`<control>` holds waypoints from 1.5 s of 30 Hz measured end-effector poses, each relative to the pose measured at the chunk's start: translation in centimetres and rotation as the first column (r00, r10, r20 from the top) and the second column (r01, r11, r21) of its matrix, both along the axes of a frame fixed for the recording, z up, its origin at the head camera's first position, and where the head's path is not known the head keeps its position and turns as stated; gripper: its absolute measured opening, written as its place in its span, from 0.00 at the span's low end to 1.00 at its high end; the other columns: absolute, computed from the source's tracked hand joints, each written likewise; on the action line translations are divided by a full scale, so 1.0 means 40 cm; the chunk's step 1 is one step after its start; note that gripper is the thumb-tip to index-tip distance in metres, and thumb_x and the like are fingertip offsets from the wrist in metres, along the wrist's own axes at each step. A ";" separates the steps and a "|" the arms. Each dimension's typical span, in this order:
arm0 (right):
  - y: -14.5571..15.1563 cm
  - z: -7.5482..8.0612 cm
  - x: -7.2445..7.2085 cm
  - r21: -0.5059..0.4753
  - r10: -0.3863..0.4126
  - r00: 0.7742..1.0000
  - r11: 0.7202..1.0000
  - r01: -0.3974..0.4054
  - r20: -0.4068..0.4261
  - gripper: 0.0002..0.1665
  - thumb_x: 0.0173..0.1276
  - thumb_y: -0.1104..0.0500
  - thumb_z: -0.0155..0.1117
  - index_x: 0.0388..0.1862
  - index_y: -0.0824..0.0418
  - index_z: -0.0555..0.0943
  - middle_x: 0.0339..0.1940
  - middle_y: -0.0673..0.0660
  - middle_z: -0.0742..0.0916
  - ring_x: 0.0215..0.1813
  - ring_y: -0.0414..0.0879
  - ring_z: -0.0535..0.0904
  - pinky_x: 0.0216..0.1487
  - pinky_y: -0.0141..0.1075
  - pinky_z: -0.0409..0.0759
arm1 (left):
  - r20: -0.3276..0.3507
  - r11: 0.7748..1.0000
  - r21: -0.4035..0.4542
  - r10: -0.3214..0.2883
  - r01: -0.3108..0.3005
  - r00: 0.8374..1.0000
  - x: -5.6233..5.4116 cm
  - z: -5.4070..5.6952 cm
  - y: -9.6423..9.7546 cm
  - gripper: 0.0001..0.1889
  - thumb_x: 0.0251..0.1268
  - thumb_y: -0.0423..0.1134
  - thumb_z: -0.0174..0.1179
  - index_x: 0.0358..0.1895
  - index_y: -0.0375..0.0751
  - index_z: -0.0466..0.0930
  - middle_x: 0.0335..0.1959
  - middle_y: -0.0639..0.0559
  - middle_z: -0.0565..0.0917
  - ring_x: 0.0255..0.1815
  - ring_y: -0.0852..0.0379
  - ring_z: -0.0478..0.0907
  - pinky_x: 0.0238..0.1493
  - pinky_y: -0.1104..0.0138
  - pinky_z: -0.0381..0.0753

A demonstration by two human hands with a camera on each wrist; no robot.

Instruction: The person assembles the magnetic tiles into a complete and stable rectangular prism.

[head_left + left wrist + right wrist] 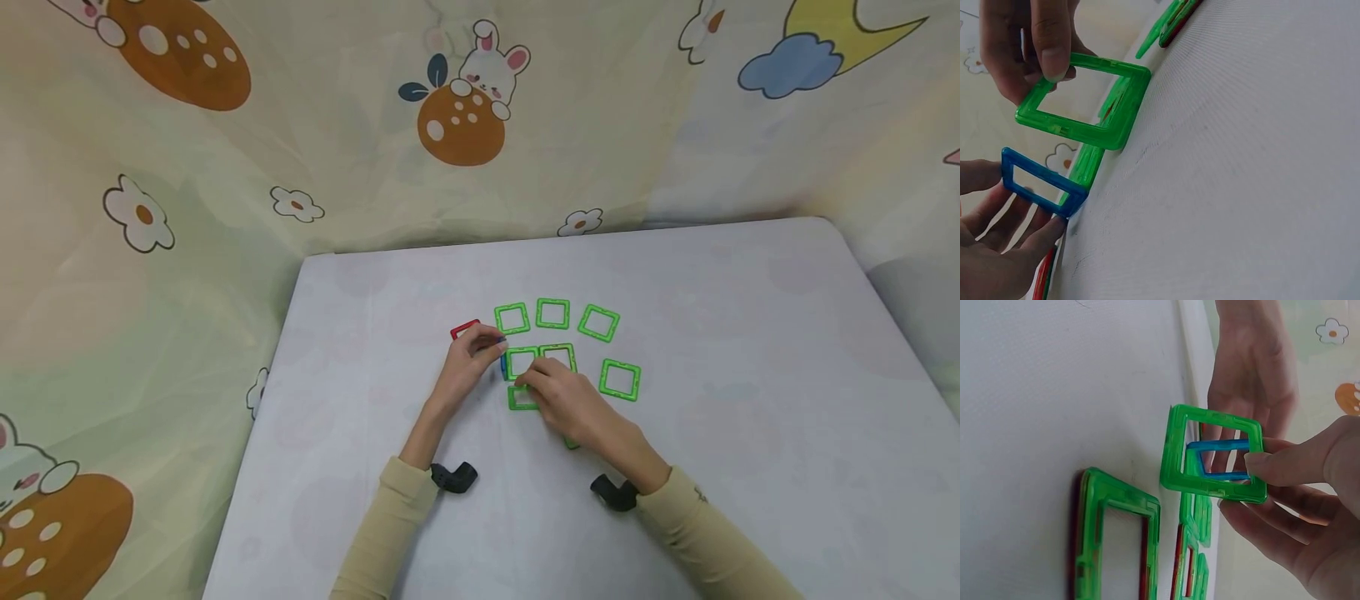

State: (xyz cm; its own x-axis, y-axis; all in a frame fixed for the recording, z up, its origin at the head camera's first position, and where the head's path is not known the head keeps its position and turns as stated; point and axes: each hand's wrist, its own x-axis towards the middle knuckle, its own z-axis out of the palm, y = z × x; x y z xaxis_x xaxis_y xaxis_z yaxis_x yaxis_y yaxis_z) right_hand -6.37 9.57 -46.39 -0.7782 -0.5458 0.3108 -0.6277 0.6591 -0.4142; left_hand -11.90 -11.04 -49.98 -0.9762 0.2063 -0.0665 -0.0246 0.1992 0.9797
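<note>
- Left hand (471, 354): half-curled fingers pinched a blue square (1041, 172), upright at nine o'clock of a flat green pair (539, 362).
- Right hand (561, 393): thumb and fingertips nearly together, gripping a green square (1174, 447) toward six o'clock.
- Loose green squares (567, 314) lay eleven to three o'clock; a red square (465, 326), ten.

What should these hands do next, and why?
Perhaps the right hand should ease its green square frame tile towards the blue frame tile in the left hand: both are tilted up, yet the left wrist view shows a gap between them.
</note>
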 end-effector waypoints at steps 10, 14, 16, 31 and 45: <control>-0.007 0.008 -0.013 -0.001 -0.030 1.000 1.000 0.030 0.002 0.10 0.66 0.71 0.70 0.43 0.59 0.89 0.40 0.53 0.84 0.45 0.46 0.82 0.39 0.35 0.84 | -0.003 1.000 0.008 0.005 -0.005 1.000 0.000 0.001 0.003 0.16 0.74 0.42 0.63 0.57 0.37 0.80 0.53 0.47 0.83 0.57 0.53 0.81 0.57 0.66 0.77; -0.010 0.010 -0.020 0.016 -0.050 0.999 0.999 0.050 0.017 0.10 0.67 0.70 0.70 0.44 0.59 0.89 0.41 0.53 0.85 0.45 0.46 0.83 0.39 0.36 0.84 | 0.004 1.000 0.019 0.007 -0.007 1.000 -0.001 0.001 0.004 0.17 0.74 0.41 0.63 0.57 0.34 0.80 0.53 0.46 0.83 0.58 0.53 0.80 0.56 0.66 0.77; -0.010 0.010 -0.024 0.018 -0.054 0.998 0.998 0.054 0.021 0.09 0.68 0.69 0.70 0.44 0.59 0.89 0.41 0.53 0.85 0.44 0.46 0.82 0.39 0.35 0.84 | 0.006 1.000 0.021 0.010 -0.010 1.000 -0.001 0.001 0.005 0.17 0.74 0.41 0.63 0.57 0.34 0.80 0.53 0.46 0.83 0.58 0.52 0.80 0.56 0.67 0.77; -0.014 0.008 -0.044 -0.017 -0.029 0.999 0.999 0.028 -0.021 0.09 0.67 0.70 0.70 0.42 0.61 0.89 0.38 0.52 0.83 0.41 0.47 0.82 0.38 0.37 0.84 | 0.013 0.999 0.035 0.025 -0.026 1.000 0.000 0.002 0.007 0.16 0.73 0.40 0.64 0.57 0.35 0.80 0.53 0.46 0.83 0.57 0.53 0.80 0.54 0.69 0.77; 0.015 0.005 -0.033 -0.032 -0.071 0.994 0.997 0.074 0.084 0.22 0.65 0.67 0.74 0.58 0.63 0.83 0.50 0.57 0.84 0.48 0.49 0.83 0.48 0.42 0.85 | 0.000 0.999 0.027 0.025 -0.025 1.000 0.002 0.002 0.007 0.15 0.73 0.40 0.64 0.56 0.35 0.80 0.53 0.45 0.83 0.59 0.51 0.81 0.56 0.67 0.78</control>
